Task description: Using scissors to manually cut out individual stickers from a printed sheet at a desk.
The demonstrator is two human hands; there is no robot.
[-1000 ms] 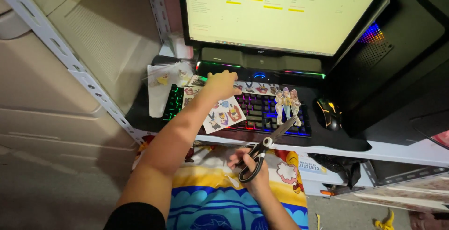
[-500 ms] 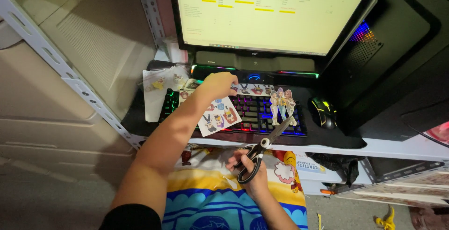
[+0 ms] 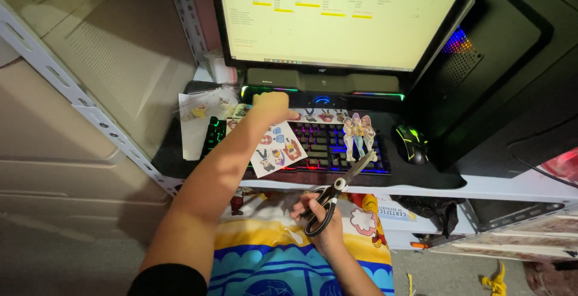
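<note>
My left hand (image 3: 272, 107) reaches forward over a backlit keyboard (image 3: 325, 145) and rests at its far edge, touching a sheet of cartoon stickers (image 3: 278, 150) that lies on the keys. My right hand (image 3: 322, 214) is lower, below the desk edge, with its fingers through the black handles of a pair of scissors (image 3: 338, 187). The blades point up and right toward a cut-out of three cartoon figures (image 3: 359, 134) standing on the keyboard.
A lit monitor (image 3: 337, 16) stands behind the keyboard, a black speaker bar (image 3: 322, 85) under it. A mouse (image 3: 412, 142) lies right of the keys, a dark computer case (image 3: 506, 79) beyond. Plastic sleeves with cut-outs (image 3: 198, 118) lie left. Colourful cloth (image 3: 271, 254) covers my lap.
The view has tilted slightly, so the desk sits lower in frame. Both hands keep nearly the same pose; the scissors stay in my right hand.
</note>
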